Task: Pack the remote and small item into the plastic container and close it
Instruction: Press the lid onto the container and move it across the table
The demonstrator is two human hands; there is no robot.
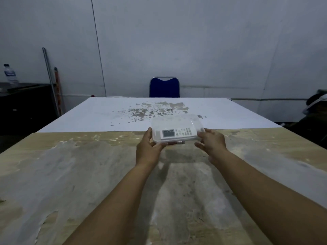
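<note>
A clear plastic container [177,122] with its lid on is held above the table, tilted toward me. Inside it lies a white remote [178,133] with a grey screen and rows of buttons. A small dark cylindrical item [177,143] shows along the container's near bottom edge. My left hand [147,147] grips the container's left end, thumb on top. My right hand [211,143] holds the right end with fingers partly spread.
The worn wooden table [88,174] adjoins a white table [106,112] with flaked paint. A blue chair [164,87] stands at the far side. A water bottle [9,73] sits on a dark counter at left. Someone sits at the right edge [316,110].
</note>
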